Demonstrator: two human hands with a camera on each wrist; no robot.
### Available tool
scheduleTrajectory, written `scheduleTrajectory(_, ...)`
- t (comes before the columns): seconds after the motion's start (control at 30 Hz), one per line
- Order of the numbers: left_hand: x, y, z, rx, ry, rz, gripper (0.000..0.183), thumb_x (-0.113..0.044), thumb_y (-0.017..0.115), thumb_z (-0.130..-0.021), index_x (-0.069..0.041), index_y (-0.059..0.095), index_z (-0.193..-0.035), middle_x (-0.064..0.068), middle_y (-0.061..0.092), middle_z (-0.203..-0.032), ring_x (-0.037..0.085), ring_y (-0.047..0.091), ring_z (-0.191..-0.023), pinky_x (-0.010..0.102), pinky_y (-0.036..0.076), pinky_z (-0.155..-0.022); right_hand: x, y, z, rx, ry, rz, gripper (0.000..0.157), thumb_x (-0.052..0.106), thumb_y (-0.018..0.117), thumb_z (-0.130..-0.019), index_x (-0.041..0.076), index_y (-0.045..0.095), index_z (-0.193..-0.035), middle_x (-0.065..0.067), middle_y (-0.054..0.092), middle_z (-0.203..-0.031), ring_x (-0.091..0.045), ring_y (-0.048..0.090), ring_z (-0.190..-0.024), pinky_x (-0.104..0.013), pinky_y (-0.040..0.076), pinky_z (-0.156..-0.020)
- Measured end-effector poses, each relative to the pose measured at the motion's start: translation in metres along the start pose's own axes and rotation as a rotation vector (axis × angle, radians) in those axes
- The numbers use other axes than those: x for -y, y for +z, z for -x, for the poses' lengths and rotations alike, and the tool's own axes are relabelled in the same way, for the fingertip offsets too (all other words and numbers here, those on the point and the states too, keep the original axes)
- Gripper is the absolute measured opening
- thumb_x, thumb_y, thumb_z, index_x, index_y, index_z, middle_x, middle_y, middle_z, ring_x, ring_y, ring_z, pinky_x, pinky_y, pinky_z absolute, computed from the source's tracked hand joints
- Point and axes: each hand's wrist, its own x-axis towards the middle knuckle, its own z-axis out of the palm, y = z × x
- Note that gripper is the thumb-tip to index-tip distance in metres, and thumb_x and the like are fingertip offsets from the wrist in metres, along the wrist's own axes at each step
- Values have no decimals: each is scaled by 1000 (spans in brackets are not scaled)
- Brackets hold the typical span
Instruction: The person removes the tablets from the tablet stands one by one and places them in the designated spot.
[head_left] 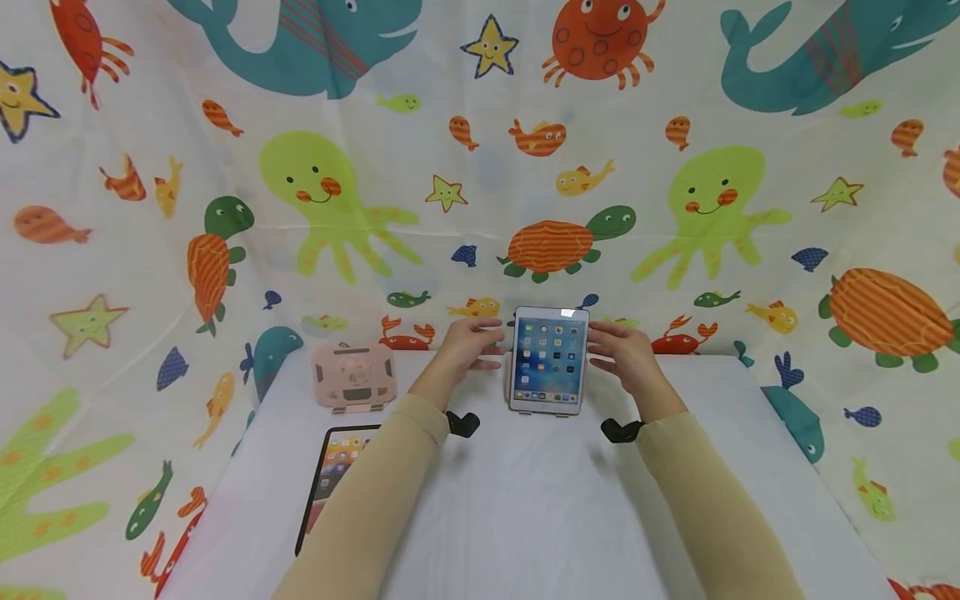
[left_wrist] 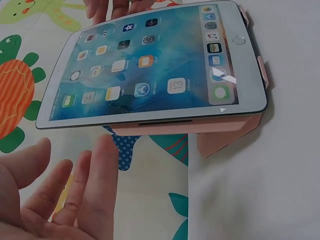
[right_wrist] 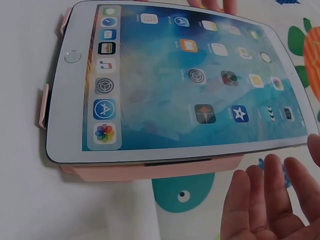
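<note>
A white tablet is propped up near the far edge of the white tabletop, in the middle. Its long way goes up and down, with the top end tipped a tiny bit to the right in the head view. It is leaned back, and its lit screen is faced toward the person. The round home button is found at the bottom end, close to the tabletop, and the row of little pictures is set just above it. The back of the tablet is rested on a pink stand, and the bottom edge is caught by two small pink lips.

The left hand is held beside the tablet's left edge, with its fingers mostly straight and wide apart. A small gap is seen there in the head view. The right hand is held beside the right edge, and its fingers are also spread out. Nothing is gripped by either hand. It cannot be told if the right fingertips are touching the edge.

To the left, a pink holder is seen near the back of the tabletop. In front of it, a dark-edged tablet is laid flat, with its long way pointed toward the back; part of it is covered by the left sleeve. Behind everything, a cloth is hung, covered with sea animals.
</note>
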Motion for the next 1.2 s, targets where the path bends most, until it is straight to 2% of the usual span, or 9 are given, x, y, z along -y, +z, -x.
scheduleTrajectory(0.23,-5,9,-7,-15,16,-34,41,-30,73,-104,-21,68,-144,8,71,-135,26,77,-111,36,69,-81,5,4,-3,-14,-6,3,54,39,68,-106,12,59,-153,-7,69,-139,-28,66,-125,-48,53,-120)
scheduleTrajectory(0.37,-6,15,-10,-20,36,-35,37,-30,74,-104,-23,71,-140,8,72,-134,26,77,-112,38,69,-83,6,6,-5,-19,-6,5,53,38,68,-106,12,60,-152,-9,69,-140,-30,66,-128,-49,51,-121)
scheduleTrajectory(0.77,-15,27,-11,-41,36,-63,43,-31,77,-102,-19,69,-142,7,73,-131,28,74,-114,40,68,-88,9,9,-9,-39,-14,15,49,36,71,-105,8,64,-145,-6,68,-130,-26,68,-118,-47,54,-117)
scheduleTrajectory(1.2,-16,31,-12,-71,56,-94,28,-30,76,-102,-18,75,-128,7,77,-121,26,76,-107,38,68,-89,7,9,-10,-75,-29,7,44,32,73,-104,8,68,-141,-2,71,-122,-19,74,-105,-48,56,-116)
